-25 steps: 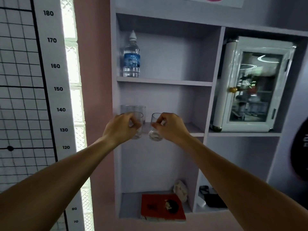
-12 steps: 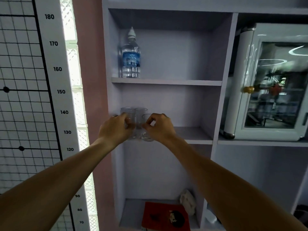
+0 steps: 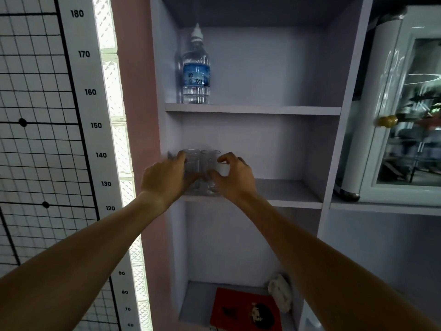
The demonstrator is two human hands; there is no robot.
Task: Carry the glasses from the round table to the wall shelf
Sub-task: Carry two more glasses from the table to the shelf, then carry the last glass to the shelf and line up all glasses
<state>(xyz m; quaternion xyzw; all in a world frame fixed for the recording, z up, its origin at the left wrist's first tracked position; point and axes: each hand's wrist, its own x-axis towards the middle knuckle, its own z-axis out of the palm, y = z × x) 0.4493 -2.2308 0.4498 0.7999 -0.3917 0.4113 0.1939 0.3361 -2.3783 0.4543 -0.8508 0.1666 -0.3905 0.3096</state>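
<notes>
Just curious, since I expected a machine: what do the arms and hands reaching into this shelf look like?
They are a person's. Both forearms are bare, with no sleeves in view. The left hand and right hand wear no gloves, and no watch, ring or bracelet shows.

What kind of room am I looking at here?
Probably a staged home or studio room: a lilac wall shelf with a water bottle, a small glass-door fridge, and a height chart on the wall.

On the wall shelf (image 3: 286, 191): clear glasses (image 3: 210, 156) clustered at left of middle board, at least 3, exact count unclear behind hands. 1 water bottle (image 3: 196, 70) one board up. 1 red book (image 3: 245, 309) on bottom board.
</notes>
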